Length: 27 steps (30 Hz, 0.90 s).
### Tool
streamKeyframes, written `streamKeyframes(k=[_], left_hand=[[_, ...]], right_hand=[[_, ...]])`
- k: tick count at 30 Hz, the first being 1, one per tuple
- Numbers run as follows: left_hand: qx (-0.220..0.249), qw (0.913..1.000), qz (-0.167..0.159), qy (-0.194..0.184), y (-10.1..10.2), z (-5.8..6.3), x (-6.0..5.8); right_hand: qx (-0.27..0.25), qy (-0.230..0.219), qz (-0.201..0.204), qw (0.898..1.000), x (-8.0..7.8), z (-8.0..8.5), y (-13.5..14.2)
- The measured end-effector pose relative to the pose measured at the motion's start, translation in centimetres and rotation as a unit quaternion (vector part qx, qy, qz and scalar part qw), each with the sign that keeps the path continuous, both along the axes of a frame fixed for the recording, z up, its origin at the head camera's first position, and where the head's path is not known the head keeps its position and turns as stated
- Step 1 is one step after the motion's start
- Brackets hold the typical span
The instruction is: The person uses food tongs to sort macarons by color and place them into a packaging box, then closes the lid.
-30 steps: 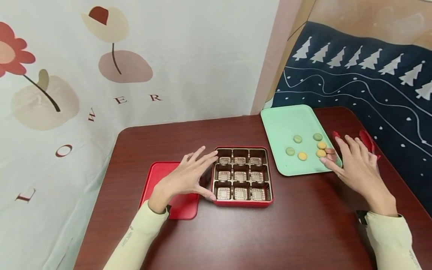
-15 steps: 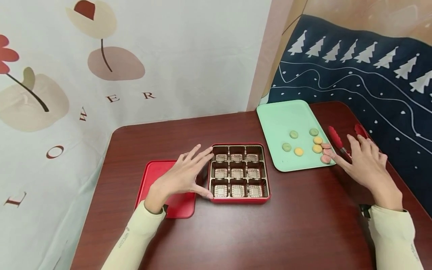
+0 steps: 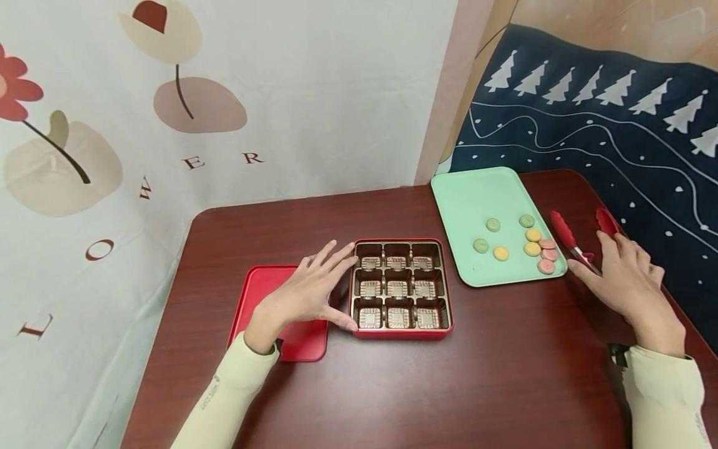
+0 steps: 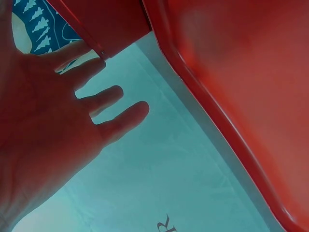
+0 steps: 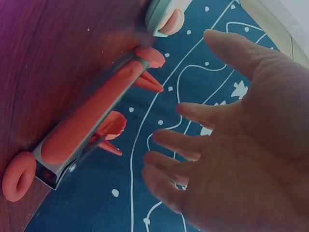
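Observation:
My left hand (image 3: 303,290), fingers spread and mostly straight, touches the left side of a red box (image 3: 401,335) with a gold insert of several square compartments. In the left wrist view the fingertips of that hand (image 4: 58,111) meet the box's red wall. At the right of the table, my right hand (image 3: 631,277) hovers over red-tipped tongs (image 3: 563,229), partly hiding them in the head view. The right wrist view shows the tongs (image 5: 91,113) lying spread, apart from the right hand (image 5: 231,145), whose fingers are relaxed and hold nothing.
A mint-green tray (image 3: 471,193) at the back right bears several small round green (image 3: 493,224), yellow (image 3: 501,253) and pink pieces (image 3: 546,266). Beneath my left forearm lies a red lid (image 3: 307,346). A curtain (image 3: 314,125) hangs behind the brown table (image 3: 449,386).
My right hand has moved right, off the tray's edge and over the tongs, uncovering the pink pieces and the tong tips. My left hand stays at the box. The head view shifts slightly.

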<state>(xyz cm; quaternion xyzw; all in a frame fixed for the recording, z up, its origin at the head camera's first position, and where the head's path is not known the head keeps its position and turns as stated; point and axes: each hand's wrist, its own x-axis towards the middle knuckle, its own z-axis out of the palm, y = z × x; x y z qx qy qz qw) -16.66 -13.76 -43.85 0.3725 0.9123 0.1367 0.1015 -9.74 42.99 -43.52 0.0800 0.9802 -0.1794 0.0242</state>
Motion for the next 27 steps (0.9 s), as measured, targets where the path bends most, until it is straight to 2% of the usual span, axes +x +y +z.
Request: streamKeyframes(k=[7,14,21,27], left_hand=[[-0.003,1.0000,0.003,-0.008,0.2,0.0,0.1],[-0.015,0.9999,0.005,-0.003,0.3,0.0,0.2],[-0.020,0.9998,0.000,0.006,0.5,0.0,0.2],[-0.025,0.9996,0.007,0.005,0.3,0.2,0.5]], right_hand=[[0.006,-0.019,-0.035,0.999,0.0,-0.2,0.2],[-0.004,-0.031,-0.031,0.999,0.2,-0.8,0.6],[0.003,-0.046,-0.071,0.996,0.3,-1.2,0.6],[0.012,-0.046,-0.096,0.994,-0.3,-1.2,0.4]])
